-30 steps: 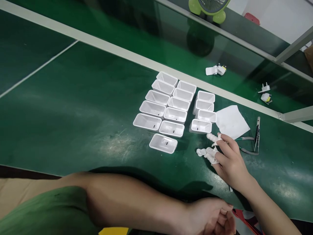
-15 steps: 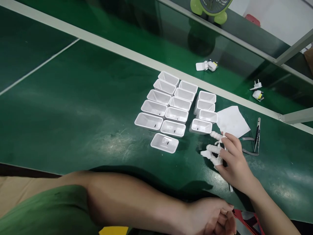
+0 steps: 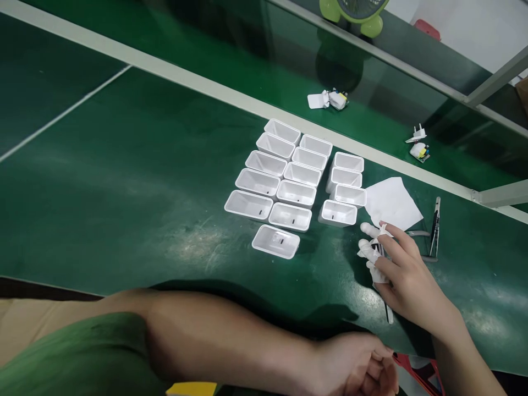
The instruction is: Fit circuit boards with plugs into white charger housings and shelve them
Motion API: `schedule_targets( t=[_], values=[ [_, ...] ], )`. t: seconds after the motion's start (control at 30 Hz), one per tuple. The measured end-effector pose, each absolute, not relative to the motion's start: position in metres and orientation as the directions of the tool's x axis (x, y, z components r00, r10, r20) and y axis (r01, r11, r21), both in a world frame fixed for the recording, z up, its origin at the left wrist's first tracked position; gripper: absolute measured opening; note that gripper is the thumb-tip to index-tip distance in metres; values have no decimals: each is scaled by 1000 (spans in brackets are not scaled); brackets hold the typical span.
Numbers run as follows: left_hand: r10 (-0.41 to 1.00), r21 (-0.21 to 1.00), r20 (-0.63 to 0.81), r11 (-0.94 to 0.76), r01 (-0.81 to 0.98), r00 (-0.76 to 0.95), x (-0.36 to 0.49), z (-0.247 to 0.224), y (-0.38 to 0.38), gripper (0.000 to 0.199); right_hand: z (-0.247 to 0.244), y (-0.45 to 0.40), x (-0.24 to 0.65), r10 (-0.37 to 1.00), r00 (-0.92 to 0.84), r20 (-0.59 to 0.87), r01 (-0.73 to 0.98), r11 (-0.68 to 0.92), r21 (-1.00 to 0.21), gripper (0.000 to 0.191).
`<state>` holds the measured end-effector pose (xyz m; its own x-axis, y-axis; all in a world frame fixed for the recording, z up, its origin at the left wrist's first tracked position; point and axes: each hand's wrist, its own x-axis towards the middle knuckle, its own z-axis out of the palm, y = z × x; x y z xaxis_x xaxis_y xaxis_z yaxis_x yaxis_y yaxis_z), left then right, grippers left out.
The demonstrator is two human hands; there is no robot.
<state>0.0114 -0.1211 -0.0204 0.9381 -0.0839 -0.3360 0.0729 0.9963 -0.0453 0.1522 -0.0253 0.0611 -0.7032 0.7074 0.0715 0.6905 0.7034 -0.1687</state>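
Observation:
My right hand [image 3: 398, 269] hovers over the green table with its fingers stretched and apart. White finger covers wrap several of its fingertips. Beneath it lies a thin metal tool [image 3: 389, 313], mostly hidden by the hand. Just beyond the fingers is a sheet of white paper [image 3: 394, 203]. To the right, grey curved handles [image 3: 419, 234] lie beside slim black-and-silver tweezers [image 3: 436, 225]. Low in the view, at the table's near edge, rests my left hand [image 3: 363, 366], palm up. Its fingers curl loosely inward, and I see nothing in them.
Rows of white plastic boxes [image 3: 249, 203] stand mid-table, one box [image 3: 275, 242] set forward. Behind the pale rail [image 3: 198, 85] lie white plug parts [image 3: 338, 100] and another plug piece [image 3: 418, 135]. A green fan [image 3: 363, 11] stands at the back. Red material [image 3: 421, 371] shows below the table edge.
My right hand has shifted to the right, away from the boxes. The plug parts behind the rail have slid left. My left hand stays where it was.

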Motion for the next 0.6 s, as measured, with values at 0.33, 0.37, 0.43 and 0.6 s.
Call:
schedule_targets(
  t=[0.33, 0.37, 0.43, 0.6],
  values=[
    [-153, -63, -421, 988, 139, 894, 10, -6, -110, 43, 46, -16, 156, 784, -589, 199, 777, 616, -130, 18],
    [-169, -65, -443, 986, 157, 880, 10, -3, -108, 45, 46, -16, 157, 787, -582, 203, 783, 610, -121, 18],
    [-199, -75, -482, 980, 186, 853, 10, 1, -105, 48, 47, -16, 157, 784, -588, 197, 780, 615, -118, 18],
    [-241, -87, -524, 969, 231, 817, 10, 7, -101, 49, 49, -18, 156, 764, -618, 185, 757, 642, -120, 15]
  ],
)
